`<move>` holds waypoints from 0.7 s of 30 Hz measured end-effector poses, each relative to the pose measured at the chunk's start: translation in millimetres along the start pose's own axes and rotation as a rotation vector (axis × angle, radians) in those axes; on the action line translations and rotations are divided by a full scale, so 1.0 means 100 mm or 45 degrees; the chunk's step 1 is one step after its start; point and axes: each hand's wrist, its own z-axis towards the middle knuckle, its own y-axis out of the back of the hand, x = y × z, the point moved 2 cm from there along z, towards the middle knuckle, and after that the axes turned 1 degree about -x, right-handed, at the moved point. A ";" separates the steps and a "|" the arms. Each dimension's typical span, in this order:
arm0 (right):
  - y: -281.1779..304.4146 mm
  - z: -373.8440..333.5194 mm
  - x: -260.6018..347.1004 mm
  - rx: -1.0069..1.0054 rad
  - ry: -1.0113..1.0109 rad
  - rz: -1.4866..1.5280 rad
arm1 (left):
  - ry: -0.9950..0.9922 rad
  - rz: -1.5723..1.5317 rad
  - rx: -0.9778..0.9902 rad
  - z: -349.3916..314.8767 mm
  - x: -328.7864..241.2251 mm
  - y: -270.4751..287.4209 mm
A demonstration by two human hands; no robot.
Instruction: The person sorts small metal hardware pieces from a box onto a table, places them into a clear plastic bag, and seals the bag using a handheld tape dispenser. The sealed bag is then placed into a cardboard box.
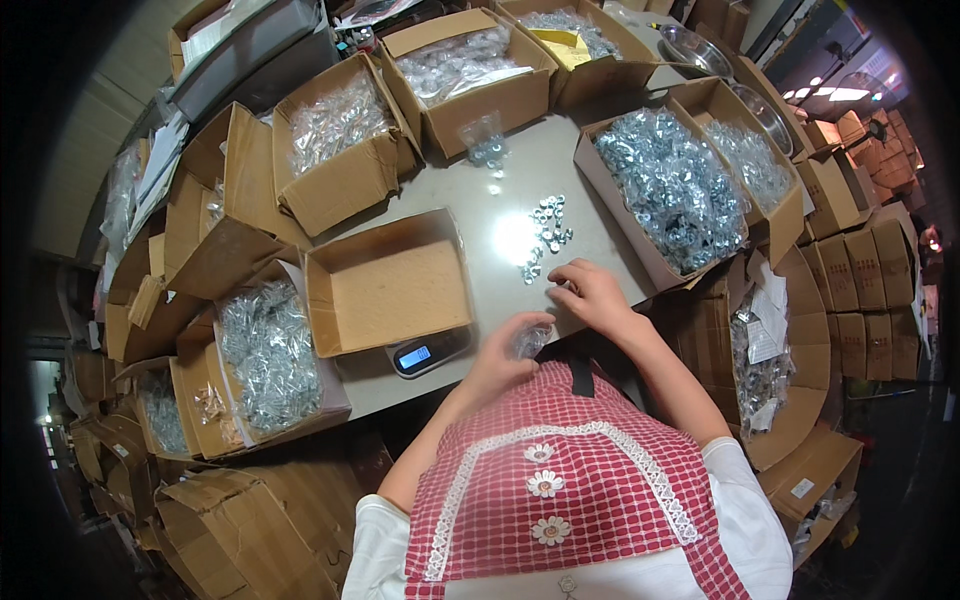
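At the table's front edge, my left hand (507,352) is closed round a small clear plastic bag (531,342), whose contents I cannot make out. My right hand (598,300) hovers just beyond it, fingers bent and a little apart, with nothing visible between them. Several small shiny metal parts (549,228), seemingly nuts, lie in a loose strip on the grey table (420,205) past my right fingertips. Farther off, a clear bag with metal parts (486,147) rests against a carton.
An empty shallow cardboard box (395,285) sits left of my hands on a digital scale (428,355) with a lit display. Big cartons of bagged metal parts ring the table, including one at right (672,190) and one at left (268,355). Stacked cartons (860,275) stand at far right.
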 end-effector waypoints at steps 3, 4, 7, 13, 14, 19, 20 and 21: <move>-0.28 0.09 -0.05 -0.041 -0.085 -0.276 | -0.039 -0.028 -0.013 -0.01 0.01 0.01; -0.36 0.13 -0.04 -0.060 -0.095 -0.309 | -0.050 -0.046 -0.023 -0.01 0.01 0.01; -0.47 0.24 -0.01 -0.175 -0.059 -0.303 | -0.053 -0.068 -0.038 -0.05 0.00 0.03; -0.40 0.30 -0.13 -0.012 -0.109 -0.168 | 0.005 -0.064 -0.009 -0.12 -0.06 0.07; -0.38 0.28 -0.14 -0.063 -0.057 -0.156 | 0.022 -0.074 -0.012 -0.12 -0.07 0.07; -0.32 0.23 -0.20 -0.157 0.118 -0.148 | 0.053 -0.066 -0.042 -0.10 -0.10 0.05; -0.32 0.22 -0.21 -0.177 0.153 -0.153 | 0.040 -0.044 -0.038 -0.09 -0.10 0.05; -0.32 0.22 -0.22 -0.163 0.155 -0.171 | 0.010 -0.029 -0.024 -0.09 -0.11 0.05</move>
